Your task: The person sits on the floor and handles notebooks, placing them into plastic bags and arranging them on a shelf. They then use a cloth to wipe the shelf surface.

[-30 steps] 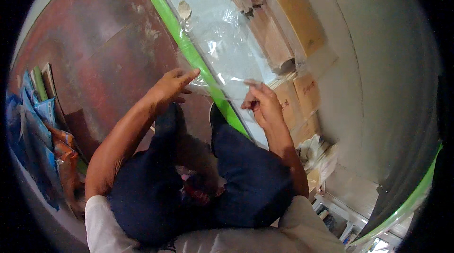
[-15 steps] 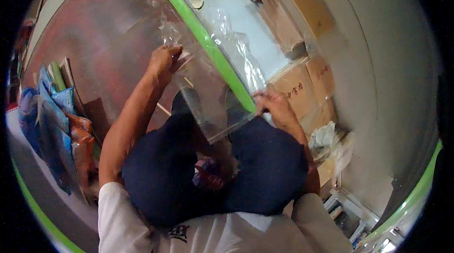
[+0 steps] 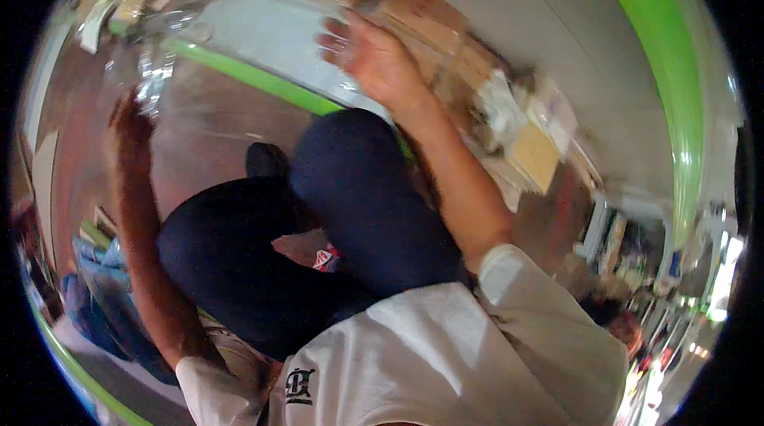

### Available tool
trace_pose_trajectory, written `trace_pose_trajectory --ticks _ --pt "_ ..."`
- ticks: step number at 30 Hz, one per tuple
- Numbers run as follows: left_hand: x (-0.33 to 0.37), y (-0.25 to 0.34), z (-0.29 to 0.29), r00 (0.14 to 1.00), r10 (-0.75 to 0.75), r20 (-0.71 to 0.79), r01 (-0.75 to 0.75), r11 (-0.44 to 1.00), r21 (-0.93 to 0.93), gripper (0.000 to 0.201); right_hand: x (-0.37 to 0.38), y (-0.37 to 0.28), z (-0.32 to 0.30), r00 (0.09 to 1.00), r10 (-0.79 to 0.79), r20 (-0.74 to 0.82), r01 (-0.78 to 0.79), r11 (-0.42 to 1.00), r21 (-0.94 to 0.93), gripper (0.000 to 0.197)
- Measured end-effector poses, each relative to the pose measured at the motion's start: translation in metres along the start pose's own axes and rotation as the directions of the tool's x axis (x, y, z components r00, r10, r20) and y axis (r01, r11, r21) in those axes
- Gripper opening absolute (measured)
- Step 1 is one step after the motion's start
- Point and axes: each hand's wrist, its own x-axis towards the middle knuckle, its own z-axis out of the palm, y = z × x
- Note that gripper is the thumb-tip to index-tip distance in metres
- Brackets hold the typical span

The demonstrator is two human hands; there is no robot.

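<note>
The clear plastic bag (image 3: 171, 24) hangs above the green floor stripe (image 3: 263, 80), its length running between both hands. The left hand (image 3: 131, 128) pinches its lower-left edge. The right hand (image 3: 374, 56), fingers loosely spread, touches the far end.

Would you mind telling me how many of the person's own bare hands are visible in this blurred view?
2. The left hand is raised at the far left, at a crinkled clear plastic bag. The right hand is at top centre, fingers spread, near the cardboard boxes. Motion blur hides the exact grips.
</note>
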Motion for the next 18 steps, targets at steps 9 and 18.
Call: trace_pose_trajectory --ticks 9,18 --pt "-0.01 0.053 -0.024 0.98 -0.152 0.127 0.176 0.962 -0.207 0.028 -0.012 0.031 0.024 0.995 0.047 -0.09 -0.056 0.993 -0.104 0.021" --pt "0.027 0.01 -0.097 0.943 -0.114 0.313 0.16 0.979 -0.125 0.04 -0.032 -0.007 0.05 0.967 -0.249 -0.058 0.199 0.873 -0.444 0.021"
